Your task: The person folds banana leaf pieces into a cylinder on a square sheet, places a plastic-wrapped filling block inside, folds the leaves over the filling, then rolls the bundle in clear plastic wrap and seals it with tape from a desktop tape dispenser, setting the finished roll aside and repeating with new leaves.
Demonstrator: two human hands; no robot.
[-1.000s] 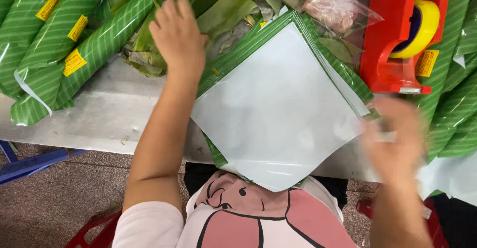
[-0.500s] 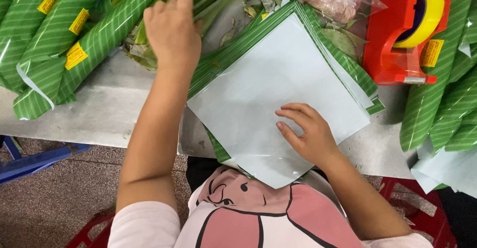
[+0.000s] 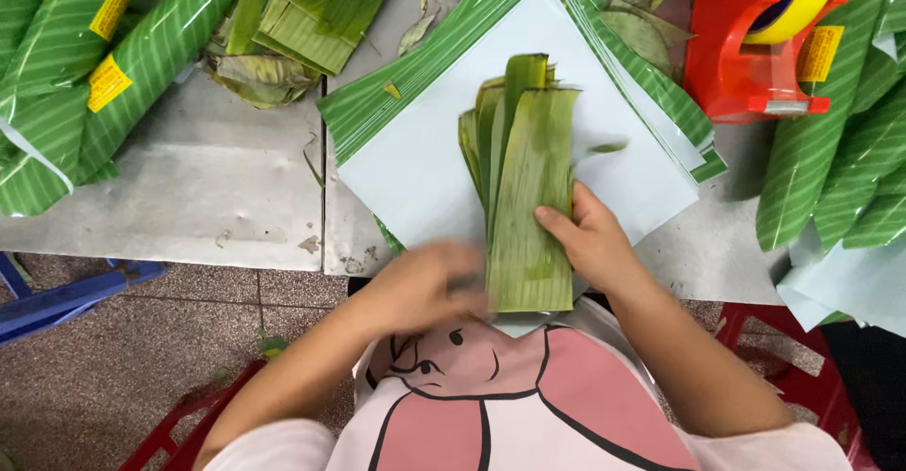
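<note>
Both hands, left blurred at 7 o'clock, right fingers pinching, hold leaves on sheets.

red tape dispenser | green striped rolls | blue stool
</note>
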